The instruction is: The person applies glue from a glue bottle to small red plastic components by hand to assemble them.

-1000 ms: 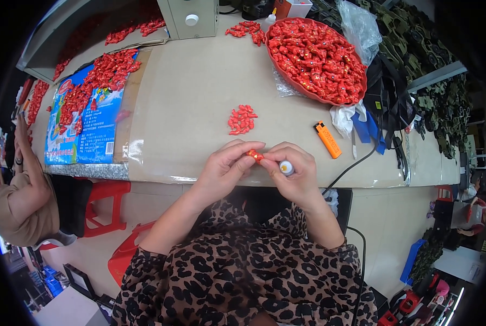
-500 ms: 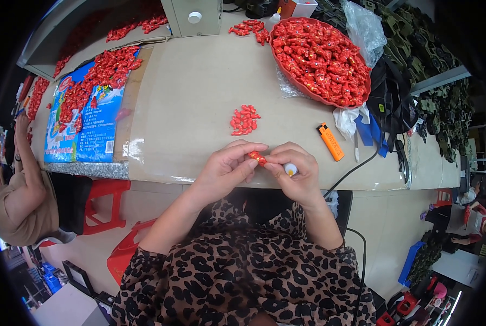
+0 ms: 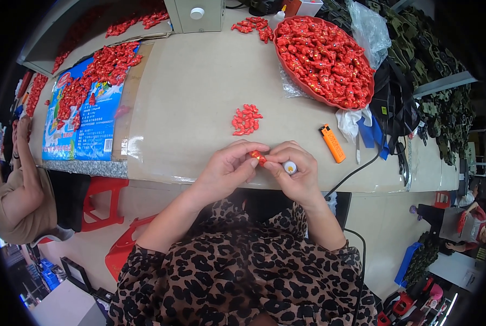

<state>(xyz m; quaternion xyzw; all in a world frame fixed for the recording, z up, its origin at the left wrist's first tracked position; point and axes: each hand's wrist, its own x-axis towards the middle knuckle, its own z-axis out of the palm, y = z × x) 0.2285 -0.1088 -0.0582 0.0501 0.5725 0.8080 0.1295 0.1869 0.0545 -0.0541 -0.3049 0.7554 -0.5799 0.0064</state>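
Observation:
Between the fingertips of both hands is a small red figurine (image 3: pixel 258 157) with gold markings. My left hand (image 3: pixel 230 167) pinches its left side with thumb and forefinger. From the other side my right hand (image 3: pixel 296 173) grips it too, and a small white bottle (image 3: pixel 290 167) with a yellowish tip is tucked in that palm. Just beyond my hands lies a little pile of small red pieces (image 3: pixel 247 119). Some of the figurine's surface is hidden by my fingers.
A red basin (image 3: pixel 371 87) heaped with red figurines stands at the far right. An orange box-cutter-like tool (image 3: pixel 332 143) and a black cable (image 3: pixel 357 173) lie nearer. More figurines cover blue cardboard (image 3: pixel 99 142) at left. A co-worker (image 3: pixel 25 201) sits far left beside a red stool (image 3: pixel 103 201).
My hands keep their grip on the figurine, almost in place. The white bottle has tilted slightly in my right hand. The whole view has shifted a little.

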